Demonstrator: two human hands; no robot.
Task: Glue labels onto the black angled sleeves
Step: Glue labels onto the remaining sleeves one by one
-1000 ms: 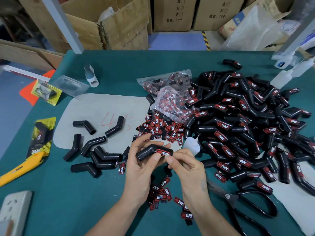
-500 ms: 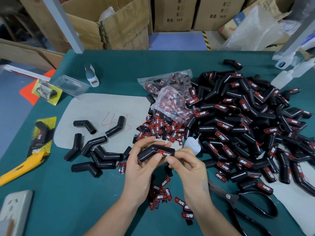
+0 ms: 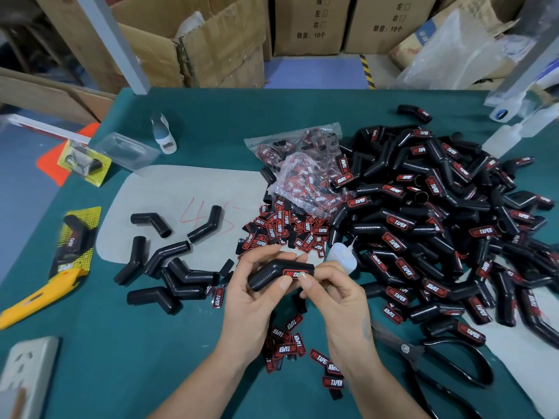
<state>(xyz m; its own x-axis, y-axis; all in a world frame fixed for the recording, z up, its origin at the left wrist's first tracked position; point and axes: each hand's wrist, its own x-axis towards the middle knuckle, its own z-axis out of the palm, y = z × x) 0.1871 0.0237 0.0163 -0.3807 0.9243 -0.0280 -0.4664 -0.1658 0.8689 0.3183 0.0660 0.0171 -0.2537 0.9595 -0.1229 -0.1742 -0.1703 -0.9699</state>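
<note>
i see the green surface filling most of the head view, cardboard boxes stacked behind its far edge. on the right half lies a large heap of labelled sleeves, black with red "taper" tags, spilling toward the near right corner. a pale sheet with red handwriting lies left of centre; a small group of bare sleeves rests on and just beside its near edge. a clear bag of labels sits at the heap's left margin, with a loose spread of labels just in front of it and a second scatter of labels between my wrists. black-handled scissors lie near right; a yellow utility knife lies near left, a white power strip at the near left corner.

my left hand is clamped around the held sleeve, thumb on top, fingers curled behind it, lifted just above the surface at centre. my right hand pinches the sleeve's right end, thumb pressing the red label on its upper face. a small white glue bottle stands just behind the right fingers, partly hidden; i cannot tell whether they touch it.
</note>
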